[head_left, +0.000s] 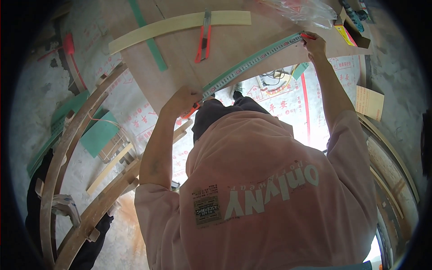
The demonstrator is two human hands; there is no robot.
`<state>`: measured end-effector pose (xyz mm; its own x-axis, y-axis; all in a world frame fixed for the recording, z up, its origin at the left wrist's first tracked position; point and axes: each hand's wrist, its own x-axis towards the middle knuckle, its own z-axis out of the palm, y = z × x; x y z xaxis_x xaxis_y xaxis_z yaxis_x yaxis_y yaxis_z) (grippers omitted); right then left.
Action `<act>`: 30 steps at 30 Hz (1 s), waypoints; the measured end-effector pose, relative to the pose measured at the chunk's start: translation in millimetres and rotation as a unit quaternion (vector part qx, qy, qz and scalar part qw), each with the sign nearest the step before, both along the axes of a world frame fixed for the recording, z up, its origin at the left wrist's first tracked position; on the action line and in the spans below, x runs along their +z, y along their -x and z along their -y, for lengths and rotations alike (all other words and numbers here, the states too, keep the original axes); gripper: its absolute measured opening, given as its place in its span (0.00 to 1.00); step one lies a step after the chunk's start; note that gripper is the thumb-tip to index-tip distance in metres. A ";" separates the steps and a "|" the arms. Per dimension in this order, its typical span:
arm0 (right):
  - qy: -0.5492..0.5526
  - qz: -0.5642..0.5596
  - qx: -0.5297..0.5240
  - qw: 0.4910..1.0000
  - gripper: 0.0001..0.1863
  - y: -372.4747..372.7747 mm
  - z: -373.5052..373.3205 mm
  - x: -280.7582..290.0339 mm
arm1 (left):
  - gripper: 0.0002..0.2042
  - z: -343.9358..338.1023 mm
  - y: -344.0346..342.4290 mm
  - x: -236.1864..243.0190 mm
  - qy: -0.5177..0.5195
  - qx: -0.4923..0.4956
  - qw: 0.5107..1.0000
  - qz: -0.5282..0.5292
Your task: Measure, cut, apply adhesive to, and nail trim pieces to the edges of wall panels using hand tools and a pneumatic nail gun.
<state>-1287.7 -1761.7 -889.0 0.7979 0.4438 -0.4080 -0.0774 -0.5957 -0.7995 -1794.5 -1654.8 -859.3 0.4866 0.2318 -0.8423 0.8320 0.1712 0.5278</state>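
Note:
A measuring tape point(252, 65) with a pale printed blade runs along a narrow green strip point(238, 64) near the front edge of a brown board point(175, 76). At the tape's lower left end, my left hand point(182, 101) is closed on it; an orange-red piece sticks out under the fingers, its kind partly hidden. My right hand point(316, 45) grips the upper right end, where a small red part shows by the thumb. Farther back lies a red utility knife point(204, 45), its upper end resting over a curved pale wood strip point(180, 26).
Another green strip point(148, 38) crosses under the wood strip. Clear plastic wrap point(299, 11) and an opened box point(353, 29) lie at the board's far right. Curved wooden frames point(72, 135) stand at left. Green sheets point(100, 132) and a cardboard piece point(370, 102) lie around.

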 end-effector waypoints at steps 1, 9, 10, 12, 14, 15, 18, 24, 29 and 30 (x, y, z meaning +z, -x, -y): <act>-0.001 0.003 -0.004 1.000 0.08 0.6 0.3 0.1 | 0.14 0.4 -0.6 -1.2 -0.007 0.029 1.000 0.000; -0.013 -0.008 0.027 1.000 0.09 28.8 -0.9 -3.6 | 0.13 3.0 -8.1 -4.4 -0.009 0.059 0.998 -0.007; -0.009 0.009 0.034 0.999 0.09 31.0 -1.1 -3.1 | 0.13 3.1 -9.7 -3.1 -0.024 0.050 0.998 -0.018; -0.013 0.004 0.031 0.999 0.10 31.9 -1.5 -0.9 | 0.12 3.9 -12.4 1.3 -0.043 0.045 0.998 -0.015; -0.016 -0.001 0.026 1.000 0.10 32.3 -1.9 0.5 | 0.12 4.5 -16.0 6.6 -0.063 0.038 0.997 -0.015; -0.017 -0.006 0.028 0.999 0.10 31.4 -1.9 1.1 | 0.11 4.4 -18.7 9.9 -0.067 0.029 0.997 -0.035; -0.014 -0.002 0.027 1.000 0.10 31.3 -2.0 1.5 | 0.12 5.7 -24.0 14.6 -0.082 0.018 0.994 -0.065; -0.017 -0.009 0.020 1.000 0.09 35.7 -1.8 6.8 | 0.13 7.4 -18.9 1.0 -0.124 0.005 0.989 -0.081; -0.018 -0.024 0.019 0.999 0.08 34.3 0.0 5.5 | 0.12 9.0 -17.1 -10.0 -0.122 0.009 0.989 -0.078; -0.020 -0.021 0.021 0.999 0.08 34.7 0.7 5.6 | 0.12 9.4 -18.2 -9.3 -0.128 0.002 0.988 -0.089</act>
<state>-1322.4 -1762.3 -883.5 0.7606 0.4934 -0.4219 -0.0862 -0.5674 -0.8189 -1776.2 -1664.2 -868.5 0.3346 0.4491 -0.8285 0.9152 0.0546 0.3992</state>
